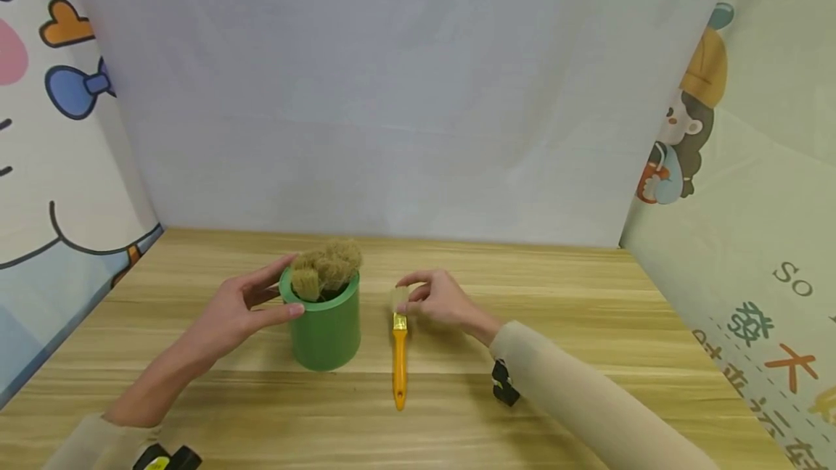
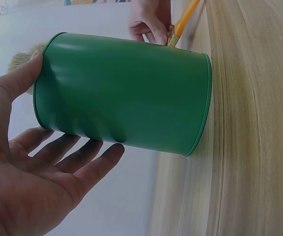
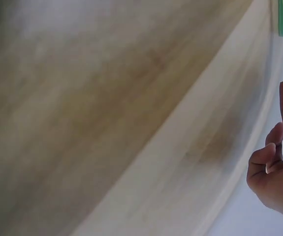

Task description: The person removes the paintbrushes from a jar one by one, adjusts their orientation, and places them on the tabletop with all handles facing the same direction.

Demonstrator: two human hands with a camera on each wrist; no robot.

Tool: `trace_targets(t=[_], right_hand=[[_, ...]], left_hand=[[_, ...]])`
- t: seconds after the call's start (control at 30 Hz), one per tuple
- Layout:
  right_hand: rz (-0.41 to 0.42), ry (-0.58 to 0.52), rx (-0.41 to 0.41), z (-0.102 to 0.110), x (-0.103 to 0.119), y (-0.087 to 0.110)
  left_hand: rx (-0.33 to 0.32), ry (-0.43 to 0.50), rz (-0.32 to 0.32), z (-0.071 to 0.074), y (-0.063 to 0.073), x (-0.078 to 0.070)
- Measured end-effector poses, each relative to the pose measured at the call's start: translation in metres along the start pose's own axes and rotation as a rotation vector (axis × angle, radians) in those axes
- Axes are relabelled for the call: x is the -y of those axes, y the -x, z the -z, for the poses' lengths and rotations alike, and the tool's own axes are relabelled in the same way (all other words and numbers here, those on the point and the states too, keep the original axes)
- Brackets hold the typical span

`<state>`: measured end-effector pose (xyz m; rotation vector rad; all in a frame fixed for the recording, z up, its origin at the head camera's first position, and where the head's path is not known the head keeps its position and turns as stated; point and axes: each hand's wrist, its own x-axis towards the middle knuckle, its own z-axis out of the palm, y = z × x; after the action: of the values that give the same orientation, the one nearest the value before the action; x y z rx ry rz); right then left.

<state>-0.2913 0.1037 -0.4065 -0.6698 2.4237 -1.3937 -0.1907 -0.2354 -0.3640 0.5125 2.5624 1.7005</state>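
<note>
A green cylindrical cup stands upright on the wooden table, with several tan bristle heads sticking out of its top. My left hand holds the cup from the left, the thumb at the rim and the fingers along its side in the left wrist view. To the right of the cup is a paintbrush with an orange handle pointing toward me and a gold ferrule. My right hand pinches this brush at its pale bristle end. Whether the brush touches the table I cannot tell.
The wood-grain table runs back to a pale cloth. Printed cloths with cartoon figures hang at the left and right edges. Dark wrist devices sit at both cuffs.
</note>
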Motion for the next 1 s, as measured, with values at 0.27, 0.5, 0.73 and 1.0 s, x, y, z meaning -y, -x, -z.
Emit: trace_targets(t=[0.27, 0.5, 0.73, 1.0], right_hand=[[-0.012, 0.084, -0.007, -0.0013, -0.0003, -0.0019], [-0.010, 0.151, -0.001, -0.0008, -0.0027, -0.0033], [-0.009, 0.197, 0.005, 0.0008, -0.0059, -0.0068], [0.012, 0.234, 0.012, 0.0000, -0.0068, -0.0078]], left_hand=[[-0.002, -0.008, -0.004, -0.0001, -0.0004, 0.0007], [-0.009, -0.016, -0.005, -0.0003, -0.0004, 0.0018], [-0.011, -0.018, -0.011, -0.0002, -0.0005, 0.0012], [-0.003, -0.007, -0.008, 0.0001, -0.0004, 0.0018]])
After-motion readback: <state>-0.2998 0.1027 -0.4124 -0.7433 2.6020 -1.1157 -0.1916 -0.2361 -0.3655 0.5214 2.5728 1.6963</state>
